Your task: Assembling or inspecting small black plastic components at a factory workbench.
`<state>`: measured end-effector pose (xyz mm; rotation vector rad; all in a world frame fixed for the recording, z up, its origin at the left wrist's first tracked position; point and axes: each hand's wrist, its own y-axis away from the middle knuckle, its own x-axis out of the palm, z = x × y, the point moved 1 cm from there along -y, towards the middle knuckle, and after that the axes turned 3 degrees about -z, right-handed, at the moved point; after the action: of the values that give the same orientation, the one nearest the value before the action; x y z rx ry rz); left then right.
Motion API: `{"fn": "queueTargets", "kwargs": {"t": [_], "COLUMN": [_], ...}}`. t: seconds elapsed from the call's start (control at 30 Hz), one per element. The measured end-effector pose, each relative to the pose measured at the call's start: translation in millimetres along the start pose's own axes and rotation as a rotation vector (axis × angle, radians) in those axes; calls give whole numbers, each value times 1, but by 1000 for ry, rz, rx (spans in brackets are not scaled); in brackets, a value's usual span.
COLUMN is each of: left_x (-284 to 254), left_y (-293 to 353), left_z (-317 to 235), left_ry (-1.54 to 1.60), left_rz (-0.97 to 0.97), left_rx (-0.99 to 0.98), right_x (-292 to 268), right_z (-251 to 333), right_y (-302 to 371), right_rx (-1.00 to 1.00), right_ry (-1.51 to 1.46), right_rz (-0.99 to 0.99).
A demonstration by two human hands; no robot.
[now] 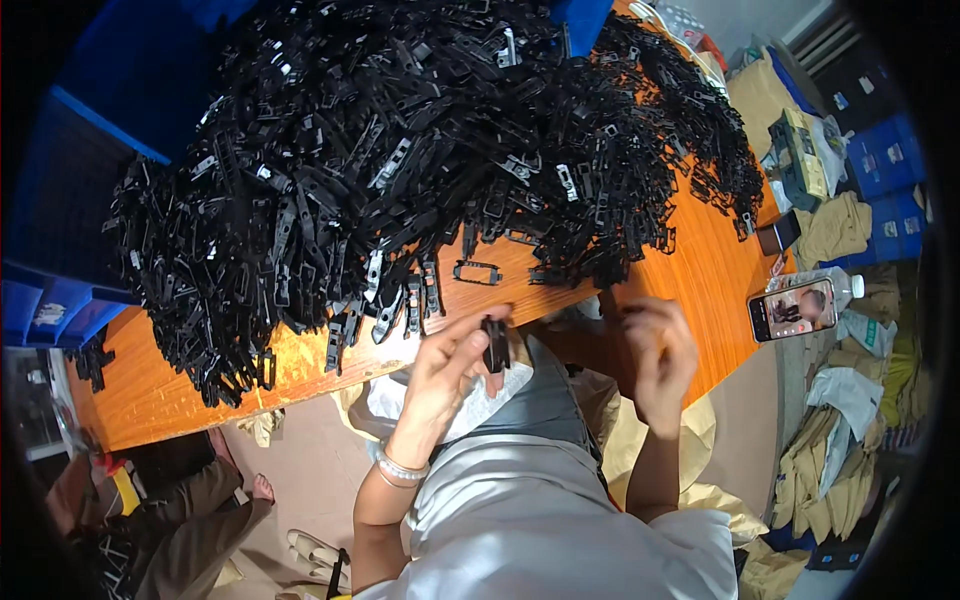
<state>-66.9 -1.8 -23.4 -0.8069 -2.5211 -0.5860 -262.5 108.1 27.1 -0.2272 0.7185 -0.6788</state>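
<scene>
The left hand (445, 365) pinches a small black plastic clip (495, 345) between thumb and fingertips, just off the near edge of the orange table (710, 280). The right hand (655, 350), beside it, looks curled and empty. Best keep fingers clear of the clip's ends; the black pile (400, 150) lies further back on the table

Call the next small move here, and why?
Probably bring the right hand across to the black plastic clip pinched in the left hand. The clip is held up off the orange table, clear of the big pile of black parts, and the right hand looks empty beside it, though its fingers are blurred.
</scene>
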Motion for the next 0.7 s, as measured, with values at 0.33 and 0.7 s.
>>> {"fn": "queueTargets", "kwargs": {"t": [0.33, 0.7], "left_x": [7, 14], "left_y": [8, 4], "left_z": [0, 5], "left_ry": [388, 334], "left_rz": [263, 32], "left_rx": [-333, -174], "right_x": [51, 54], "right_z": [21, 31], "right_y": [-3, -5], "right_rx": [-443, -445], "right_ry": [-222, -26], "right_rz": [342, 394]}}
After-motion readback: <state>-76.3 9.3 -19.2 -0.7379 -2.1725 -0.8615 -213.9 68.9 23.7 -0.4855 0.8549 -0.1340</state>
